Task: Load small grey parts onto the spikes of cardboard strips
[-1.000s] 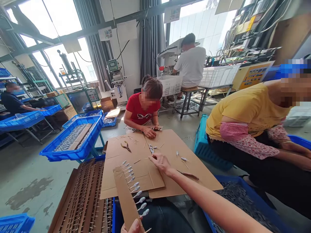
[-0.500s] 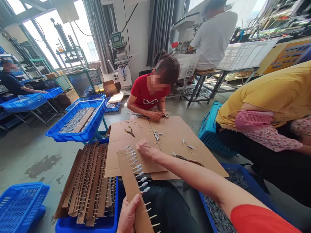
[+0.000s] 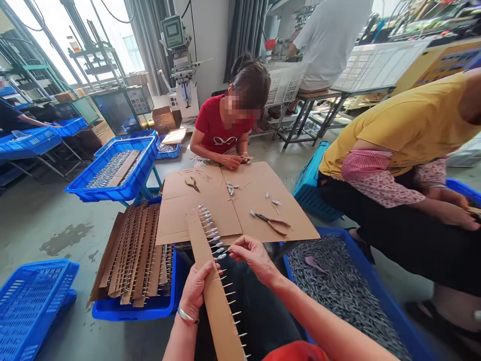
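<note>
My left hand is closed around a long cardboard strip that bristles with thin sticks; several of the upper sticks carry small silvery pieces. My right hand sits at the strip's right edge with its fingertips pinched beside a stick; what they hold is too small to name. The strip reaches from my lap up onto the flat cardboard work surface.
Pliers and another pair lie on the cardboard with loose small parts. A person in red works opposite, one in yellow at right. Blue crates hold filled strips and loose parts.
My right hand has drawn back from the middle of the cardboard to the strip near my lap. The camera has tilted down, and my left hand now shows fully on the strip.
</note>
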A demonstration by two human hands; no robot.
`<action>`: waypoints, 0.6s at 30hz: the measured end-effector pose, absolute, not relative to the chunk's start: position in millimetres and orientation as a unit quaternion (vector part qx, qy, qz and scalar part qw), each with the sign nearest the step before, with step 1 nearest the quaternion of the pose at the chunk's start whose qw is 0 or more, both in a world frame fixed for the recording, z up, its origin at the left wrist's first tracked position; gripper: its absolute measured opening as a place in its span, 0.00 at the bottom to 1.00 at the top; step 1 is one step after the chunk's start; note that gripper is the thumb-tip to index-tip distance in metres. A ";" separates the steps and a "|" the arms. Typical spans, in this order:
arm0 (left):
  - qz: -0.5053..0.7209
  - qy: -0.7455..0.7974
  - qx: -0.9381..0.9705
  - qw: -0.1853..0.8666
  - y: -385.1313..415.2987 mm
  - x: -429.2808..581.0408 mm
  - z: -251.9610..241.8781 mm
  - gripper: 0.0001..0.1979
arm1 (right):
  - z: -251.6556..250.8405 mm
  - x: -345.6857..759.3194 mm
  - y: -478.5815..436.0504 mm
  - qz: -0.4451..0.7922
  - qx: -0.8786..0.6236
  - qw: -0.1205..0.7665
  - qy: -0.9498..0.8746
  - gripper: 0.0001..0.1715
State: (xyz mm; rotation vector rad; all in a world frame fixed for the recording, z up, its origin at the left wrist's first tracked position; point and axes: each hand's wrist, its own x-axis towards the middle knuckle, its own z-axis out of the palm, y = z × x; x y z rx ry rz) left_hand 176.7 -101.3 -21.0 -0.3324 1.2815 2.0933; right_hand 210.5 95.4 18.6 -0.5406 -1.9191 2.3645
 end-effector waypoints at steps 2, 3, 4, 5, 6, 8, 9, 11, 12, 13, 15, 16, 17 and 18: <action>0.797 0.489 -0.123 0.331 -96.8 177.0 -21.8 0.20 | 9.9 224.0 87.4 0.766 -0.174 0.031 -0.618 0.19; 0.796 0.490 -0.122 0.334 -94.8 177.2 -22.3 0.20 | 6.2 227.8 84.7 0.763 -0.171 0.038 -0.622 0.19; 0.795 0.490 -0.121 0.337 -93.1 177.3 -22.9 0.20 | 3.2 230.4 82.8 0.758 -0.167 0.047 -0.628 0.19; 0.794 0.491 -0.119 0.339 -91.8 177.4 -23.4 0.20 | 0.8 232.0 81.6 0.753 -0.164 0.055 -0.635 0.19; 0.794 0.491 -0.116 0.341 -90.7 177.3 -23.9 0.21 | -0.9 233.0 80.9 0.747 -0.162 0.061 -0.642 0.19; 0.795 0.489 -0.111 0.341 -89.6 176.9 -24.5 0.21 | -3.0 234.0 80.2 0.735 -0.160 0.065 -0.656 0.19; 0.797 0.487 -0.111 0.340 -89.5 176.7 -24.5 0.21 | -3.7 234.2 79.8 0.728 -0.161 0.064 -0.663 0.19; 0.798 0.486 -0.113 0.338 -90.1 176.3 -24.4 0.20 | -4.8 234.3 78.5 0.717 -0.164 0.063 -0.674 0.19; 0.798 0.486 -0.115 0.338 -90.7 176.2 -24.5 0.20 | -5.2 234.3 77.7 0.713 -0.165 0.063 -0.678 0.19; 0.798 0.486 -0.116 0.338 -91.5 176.2 -24.6 0.20 | -5.6 234.1 76.7 0.712 -0.166 0.062 -0.679 0.20; 0.799 0.482 -0.114 0.341 -93.0 175.9 -25.5 0.20 | -5.6 233.7 75.1 0.716 -0.165 0.056 -0.676 0.20; 0.801 0.479 -0.111 0.342 -93.7 175.7 -26.1 0.20 | -5.1 233.3 74.7 0.721 -0.164 0.052 -0.671 0.20; 0.803 0.476 -0.109 0.343 -94.2 175.3 -26.9 0.20 | -4.1 232.8 74.8 0.727 -0.163 0.045 -0.666 0.19; 0.804 0.475 -0.107 0.342 -94.6 174.9 -27.7 0.20 | -2.6 232.1 75.3 0.733 -0.162 0.035 -0.659 0.19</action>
